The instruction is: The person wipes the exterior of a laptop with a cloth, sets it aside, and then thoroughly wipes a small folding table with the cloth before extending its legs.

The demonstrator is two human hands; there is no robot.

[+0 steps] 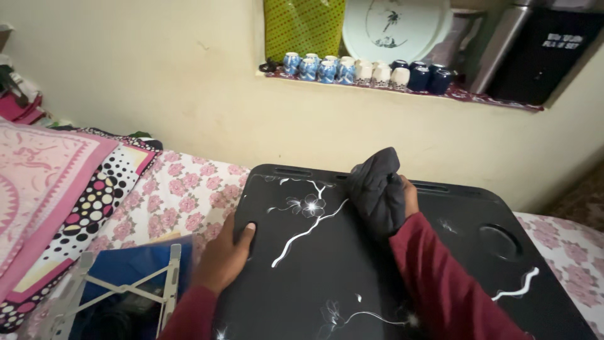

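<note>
Both hands are on a black lap tabletop [327,277] painted with white flowers and branches, which sits on a bed under a pink floral sheet [182,189]. Left hand [225,255] grips the tabletop's left edge, thumb lying flat on top and fingers curled under the rim. Right hand [402,198] is closed around a bunched dark grey cloth [377,189], pressed against the tabletop near its far edge, just right of the middle. At the far left lie folded pink and polka-dot fabrics [69,189]; a metal stand [119,286] rests on something blue beside the left wrist. Cups [368,69] line the wall shelf above
</note>
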